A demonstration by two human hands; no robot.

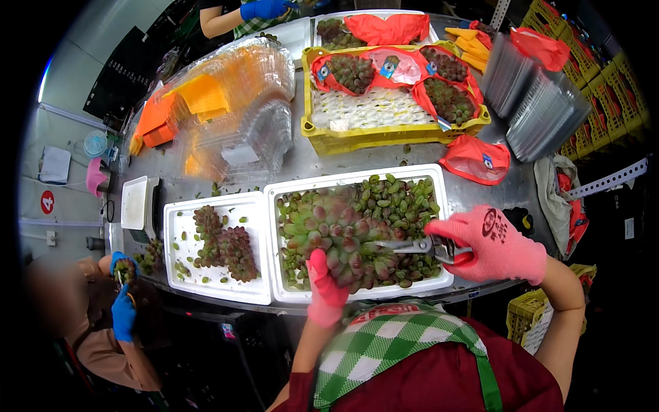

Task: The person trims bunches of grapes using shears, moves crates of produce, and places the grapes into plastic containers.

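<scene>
My left hand [325, 292], in a pink glove, grips a large bunch of green and reddish grapes [326, 223] from its near side; most of the fingers are hidden beneath the fruit. Closed around the handles of metal pruning snips [422, 245] is my right hand [491, 244], also gloved in pink. The snips point left, with their blades at the right side of the bunch. Under the bunch stands a white tray [446, 275] full of loose grapes [395, 199].
Left of it, another white tray [206, 288] holds darker bunches [233, 247]. Beyond stand a yellow crate [357, 142] with red-wrapped bunches, stacked clear containers [240, 137] and upright clear boxes [549, 117]. A co-worker's blue gloves [124, 312] are at left; another person stands across the table.
</scene>
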